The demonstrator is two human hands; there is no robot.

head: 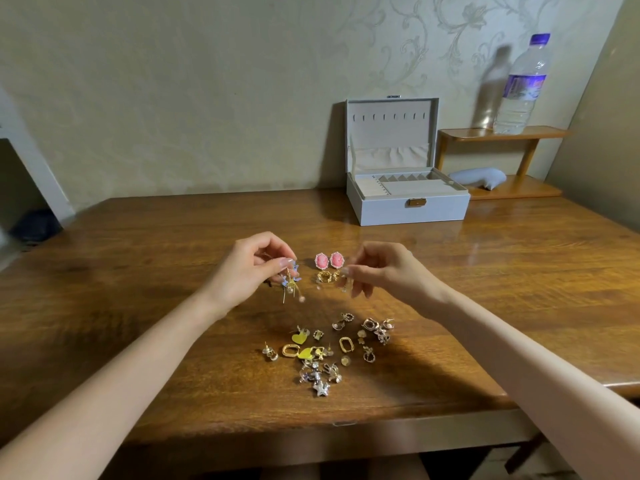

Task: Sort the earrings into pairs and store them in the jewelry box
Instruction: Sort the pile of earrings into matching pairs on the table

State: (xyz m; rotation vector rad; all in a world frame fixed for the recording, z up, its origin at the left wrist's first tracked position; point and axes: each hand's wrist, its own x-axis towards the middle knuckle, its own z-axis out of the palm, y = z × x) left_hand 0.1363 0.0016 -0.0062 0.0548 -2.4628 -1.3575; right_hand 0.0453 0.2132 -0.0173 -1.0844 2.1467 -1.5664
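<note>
My left hand (254, 268) pinches a blue-flower dangle earring (292, 281) with gold chains, held above the wooden table (138, 271). To its right, my right hand (384, 271) pinches a small pale, blurred dangle earring (347, 284). Between the hands lie two pink oval earrings (329, 260) side by side, with a gold pair (327, 276) just in front of them. A loose heap of several mixed earrings (329, 351), gold, yellow hearts and silver stars, lies nearer to me. The white jewelry box (408, 206) stands open at the back right.
A water bottle (521, 88) stands on a small wooden shelf (502, 133) behind the box, with a grey cushion (479, 176) below it. The wall runs close behind the table. The table's front edge (346, 424) is just past the heap.
</note>
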